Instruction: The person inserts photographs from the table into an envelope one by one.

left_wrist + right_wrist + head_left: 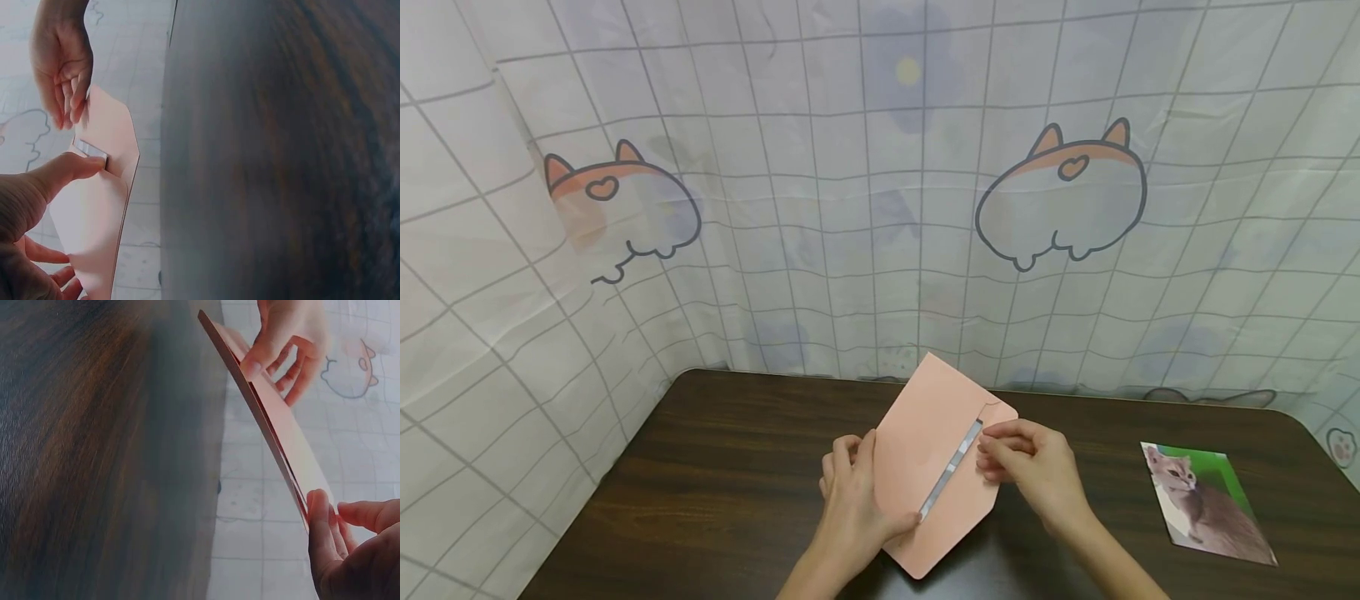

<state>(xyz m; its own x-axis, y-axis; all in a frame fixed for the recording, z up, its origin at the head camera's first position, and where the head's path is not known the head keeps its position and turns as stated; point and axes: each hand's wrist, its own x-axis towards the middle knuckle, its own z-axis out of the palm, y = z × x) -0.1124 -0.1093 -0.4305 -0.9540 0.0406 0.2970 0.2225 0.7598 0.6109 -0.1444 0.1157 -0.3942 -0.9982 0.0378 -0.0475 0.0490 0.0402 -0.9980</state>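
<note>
A pink envelope is held tilted above the dark table, with a narrow silvery strip running diagonally across its face. My left hand grips the envelope's left side, its thumb pressed on the face by the strip's lower end and the other fingers at the edge and behind. On the opposite side, my right hand has its thumb and fingertips together at the flap, close to the strip's upper end. In the right wrist view, the right fingertips touch the envelope's edge, where a thin dark gap shows.
A photo of a cat on a green background lies at the right of the dark wooden table. Behind the table's far edge hangs a white gridded curtain with cartoon corgi drawings.
</note>
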